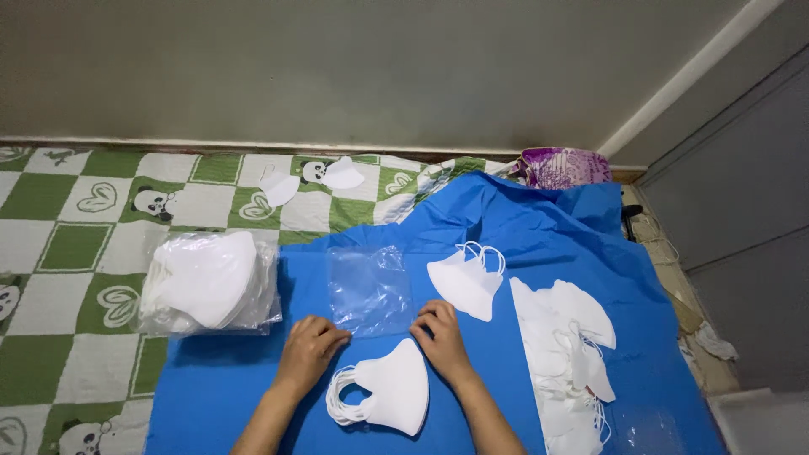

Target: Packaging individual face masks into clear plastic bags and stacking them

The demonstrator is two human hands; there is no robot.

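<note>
Head view, looking down on a blue sheet [506, 227] spread over a green-and-white checked mat [76, 244]. I take the sheet as landmark for all positions.

Near the middle of the sheet lies a clear plastic bag [369, 289], flat and empty as far as I can see. Its long axis runs roughly away from me, toward the wall; which end is the mouth I cannot tell.

My left hand [310, 345] rests at the bag's near left corner, fingers curled, tips touching or pinching the plastic edge. My right hand [440, 330] sits at the near right corner in the same way, fingers bent, tips on the edge. Whether either hand truly grips the film or only presses it I cannot tell.

Just nearer than the bag, between my wrists, lies a stack of white face masks [389, 389], ear loops to the left, pointed fold toward the lower right.

A second small stack of masks [465, 282] lies just right of the bag, loops toward the wall. A loose pile of masks [565, 354] covers the sheet's right part.

Off the sheet's left edge, on the mat, sits a filled bag of masks [209, 282]. Two single masks [313, 181] lie on the mat beyond the sheet's far edge.
</note>
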